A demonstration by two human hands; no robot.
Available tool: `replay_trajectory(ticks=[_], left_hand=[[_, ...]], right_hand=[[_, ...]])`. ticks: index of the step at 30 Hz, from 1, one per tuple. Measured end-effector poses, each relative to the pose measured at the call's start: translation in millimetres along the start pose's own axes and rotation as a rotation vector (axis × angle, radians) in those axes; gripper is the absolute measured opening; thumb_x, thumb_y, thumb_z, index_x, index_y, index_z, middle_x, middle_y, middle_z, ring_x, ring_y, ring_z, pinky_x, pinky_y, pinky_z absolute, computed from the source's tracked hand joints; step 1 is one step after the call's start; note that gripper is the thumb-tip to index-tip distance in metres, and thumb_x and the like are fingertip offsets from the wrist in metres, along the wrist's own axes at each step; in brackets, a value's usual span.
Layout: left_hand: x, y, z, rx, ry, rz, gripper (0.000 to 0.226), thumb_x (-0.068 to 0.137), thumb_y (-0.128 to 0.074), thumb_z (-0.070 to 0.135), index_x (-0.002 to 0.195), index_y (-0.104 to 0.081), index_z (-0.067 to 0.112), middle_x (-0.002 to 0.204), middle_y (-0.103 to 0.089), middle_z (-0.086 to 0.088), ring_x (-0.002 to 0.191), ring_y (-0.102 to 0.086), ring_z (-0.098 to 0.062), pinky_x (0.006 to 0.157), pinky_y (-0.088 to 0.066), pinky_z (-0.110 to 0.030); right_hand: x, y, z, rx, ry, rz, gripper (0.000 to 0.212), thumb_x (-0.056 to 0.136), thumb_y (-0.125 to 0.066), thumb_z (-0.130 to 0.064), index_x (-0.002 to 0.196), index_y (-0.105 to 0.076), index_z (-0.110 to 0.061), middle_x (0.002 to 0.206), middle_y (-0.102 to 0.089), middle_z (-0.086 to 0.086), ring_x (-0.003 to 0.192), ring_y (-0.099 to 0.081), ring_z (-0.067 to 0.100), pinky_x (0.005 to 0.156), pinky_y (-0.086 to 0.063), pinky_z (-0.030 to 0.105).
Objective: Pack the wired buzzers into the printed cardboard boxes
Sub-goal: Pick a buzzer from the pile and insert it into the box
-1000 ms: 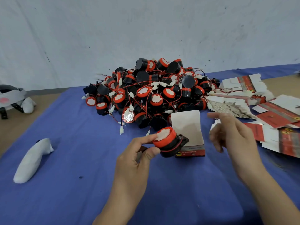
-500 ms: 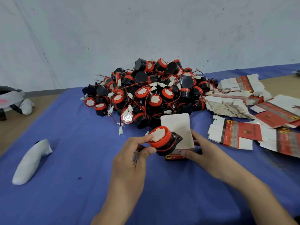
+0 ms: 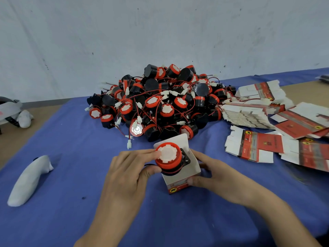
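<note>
My left hand (image 3: 128, 173) pinches a red-and-black buzzer (image 3: 168, 158) between thumb and fingers, its white face towards me. The buzzer sits at the open mouth of a printed cardboard box (image 3: 179, 177), which my right hand (image 3: 213, 177) grips by its side. The box's white flap stands up behind the buzzer. A big pile of wired buzzers (image 3: 160, 104) lies just beyond on the blue cloth (image 3: 71, 157). How far the buzzer is inside the box is hidden.
Flat printed box blanks (image 3: 256, 146) and stacks of them (image 3: 247, 117) lie to the right. A white cloth-like object (image 3: 29, 180) rests at the left. A grey-white device (image 3: 10, 111) sits at the far left edge. A pale wall stands behind.
My right hand came in from the right and took hold of the box. The box was tilted up, and my left hand brought the buzzer to its opening.
</note>
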State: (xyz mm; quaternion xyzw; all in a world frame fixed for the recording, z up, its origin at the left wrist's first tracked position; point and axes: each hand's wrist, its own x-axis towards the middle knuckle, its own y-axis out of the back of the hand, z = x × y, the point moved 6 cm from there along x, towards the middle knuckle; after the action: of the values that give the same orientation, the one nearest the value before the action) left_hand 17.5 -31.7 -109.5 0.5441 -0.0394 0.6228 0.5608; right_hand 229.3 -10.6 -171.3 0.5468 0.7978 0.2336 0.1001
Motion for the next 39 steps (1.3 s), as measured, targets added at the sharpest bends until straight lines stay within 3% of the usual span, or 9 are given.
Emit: replay_trajectory(ticks=[4, 11, 18, 20, 22, 25, 29, 34, 39], left_hand=[[0.8, 0.8, 5.3, 0.062, -0.09, 0.01, 0.03, 0.089, -0.055, 0.033, 0.109, -0.074, 0.02, 0.112, -0.065, 0.019, 0.1, -0.053, -0.002, 0.089, -0.037, -0.019], [-1.5, -7.3, 4.0, 0.147, -0.136, -0.05, 0.028, 0.086, -0.056, 0.029, 0.101, -0.077, 0.02, 0.102, -0.071, 0.016, 0.092, -0.055, -0.006, 0.08, -0.039, -0.024], [18.9, -7.9, 4.0, 0.151, 0.059, -0.238, 0.019, 0.087, -0.069, 0.019, 0.099, -0.077, 0.031, 0.083, -0.045, 0.043, 0.091, -0.046, 0.006, 0.075, -0.035, -0.01], [23.6, -16.2, -2.5, 0.119, 0.172, -0.395, 0.021, 0.094, -0.067, 0.023, 0.105, -0.073, 0.04, 0.092, -0.056, 0.037, 0.101, -0.046, 0.01, 0.082, -0.035, -0.006], [26.1, -23.1, -7.9, 0.061, 0.288, -0.491, 0.022, 0.095, -0.065, 0.024, 0.106, -0.07, 0.041, 0.104, -0.066, 0.026, 0.102, -0.056, 0.003, 0.083, -0.042, -0.011], [29.8, -33.3, -7.4, 0.045, 0.387, -0.557, 0.02, 0.095, -0.064, 0.022, 0.104, -0.07, 0.039, 0.105, -0.068, 0.016, 0.097, -0.06, -0.002, 0.08, -0.048, -0.016], [30.8, -44.9, -3.3, 0.12, 0.445, -0.637, 0.017, 0.097, -0.062, 0.024, 0.108, -0.067, 0.036, 0.112, -0.065, 0.006, 0.099, -0.062, -0.011, 0.086, -0.052, -0.029], [37.9, -49.7, 3.1, 0.313, 0.411, -0.82, 0.015, 0.097, -0.061, 0.023, 0.11, -0.062, 0.03, 0.116, -0.059, 0.003, 0.103, -0.058, -0.015, 0.088, -0.049, -0.03], [46.9, -53.5, 17.9, 0.583, 0.25, -0.937, 0.015, 0.098, -0.055, 0.023, 0.113, -0.056, 0.026, 0.106, -0.057, 0.001, 0.097, -0.059, -0.021, 0.083, -0.052, -0.037]], right_hand=[[1.1, -4.8, -2.1, -0.037, -0.011, -0.015, 0.067, 0.095, -0.07, -0.032, 0.142, -0.034, -0.064, 0.139, -0.055, -0.03, 0.13, -0.05, -0.006, 0.11, -0.041, 0.032], [1.1, -8.2, -4.5, -0.076, -0.027, -0.01, 0.068, 0.093, -0.072, -0.038, 0.14, -0.033, -0.068, 0.134, -0.058, -0.03, 0.127, -0.051, -0.007, 0.109, -0.042, 0.032], [5.1, -11.3, -15.5, -0.081, 0.008, 0.028, 0.066, 0.094, -0.071, -0.038, 0.135, -0.034, -0.073, 0.135, -0.054, -0.037, 0.128, -0.046, -0.014, 0.103, -0.042, 0.021], [6.6, -12.4, -17.0, -0.092, 0.011, 0.034, 0.065, 0.093, -0.071, -0.038, 0.137, -0.034, -0.071, 0.134, -0.054, -0.036, 0.127, -0.047, -0.014, 0.103, -0.042, 0.02], [7.0, -14.0, -16.1, -0.085, 0.008, 0.027, 0.064, 0.094, -0.071, -0.037, 0.139, -0.036, -0.065, 0.133, -0.056, -0.035, 0.126, -0.049, -0.012, 0.105, -0.043, 0.022], [7.3, -14.7, -13.6, -0.082, -0.014, 0.007, 0.058, 0.094, -0.071, -0.036, 0.137, -0.041, -0.062, 0.129, -0.059, -0.033, 0.123, -0.053, -0.009, 0.103, -0.045, 0.021], [5.8, -18.7, -10.8, 0.008, -0.044, -0.017, 0.047, 0.094, -0.067, -0.048, 0.133, -0.044, -0.061, 0.127, -0.061, -0.031, 0.119, -0.056, -0.01, 0.096, -0.045, 0.008], [11.5, -18.7, 2.9, 0.093, -0.104, 0.058, 0.038, 0.093, -0.052, -0.069, 0.128, -0.052, -0.053, 0.119, -0.068, -0.015, 0.113, -0.064, 0.003, 0.102, -0.051, 0.039], [15.0, -21.3, -0.5, 0.155, -0.113, 0.061, 0.037, 0.092, -0.057, -0.065, 0.124, -0.055, -0.045, 0.118, -0.067, -0.015, 0.109, -0.066, 0.006, 0.099, -0.053, 0.042]])
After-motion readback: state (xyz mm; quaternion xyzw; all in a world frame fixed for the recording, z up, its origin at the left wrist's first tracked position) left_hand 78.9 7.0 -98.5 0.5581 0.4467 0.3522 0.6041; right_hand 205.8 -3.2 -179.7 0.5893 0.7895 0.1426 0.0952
